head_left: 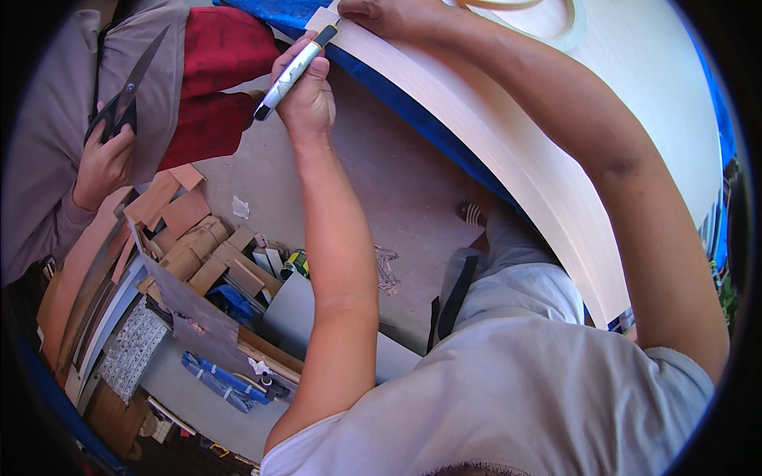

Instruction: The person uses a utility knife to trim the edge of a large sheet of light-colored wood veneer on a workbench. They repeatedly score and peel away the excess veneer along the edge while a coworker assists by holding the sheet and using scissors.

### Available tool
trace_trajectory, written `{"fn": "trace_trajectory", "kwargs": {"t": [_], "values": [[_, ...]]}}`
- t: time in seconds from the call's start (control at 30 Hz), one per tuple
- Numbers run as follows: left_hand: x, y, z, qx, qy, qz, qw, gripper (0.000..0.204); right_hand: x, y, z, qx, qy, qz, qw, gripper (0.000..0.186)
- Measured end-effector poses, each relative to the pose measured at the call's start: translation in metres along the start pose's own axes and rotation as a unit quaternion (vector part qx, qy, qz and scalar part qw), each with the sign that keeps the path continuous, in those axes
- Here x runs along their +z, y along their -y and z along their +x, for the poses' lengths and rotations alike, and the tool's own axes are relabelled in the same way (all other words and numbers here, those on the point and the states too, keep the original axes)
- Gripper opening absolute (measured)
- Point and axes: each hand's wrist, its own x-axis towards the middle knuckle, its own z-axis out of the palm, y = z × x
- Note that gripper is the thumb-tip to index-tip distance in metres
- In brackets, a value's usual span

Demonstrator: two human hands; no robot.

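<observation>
My left hand (pixel 308 99) is closed around a white pen-shaped tool (pixel 290 82) with a dark band, a brass-coloured collar and a thin tip. That tip points up at the far end of a pale wood-grain edge strip (pixel 468 131), which curves along the rim of a pale board (pixel 635 95). Beside the tip, at the top of the view, is my right hand (pixel 381 16). Its fingers are curled close together against the strip's end, and whatever they pinch is too small to make out.
On the left a co-worker's hand (pixel 107 159) holds black-handled scissors (pixel 127 103). Blue sheeting (pixel 444 135) hangs under the board's edge. Wood offcuts (pixel 210 246) and a blue bundle (pixel 226 385) lie at lower left. A pale curved ring piece (pixel 573 32) rests on the board.
</observation>
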Motion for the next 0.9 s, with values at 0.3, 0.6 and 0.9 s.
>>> {"fn": "trace_trajectory", "kwargs": {"t": [0.3, 0.6, 0.9], "values": [[0.009, 0.003, -0.010, -0.008, 0.012, 0.006, 1.000, 0.041, -0.008, 0.001, -0.014, 0.001, 0.007, 0.013, 1.000, 0.013], [0.018, 0.009, -0.027, -0.018, 0.006, 0.012, 1.000, 0.039, -0.023, 0.010, -0.033, 0.001, 0.021, 0.019, 1.000, 0.013], [0.030, 0.006, -0.064, -0.027, 0.009, 0.020, 0.999, 0.038, -0.043, 0.038, -0.061, 0.010, 0.012, 0.041, 0.999, 0.013]]}}
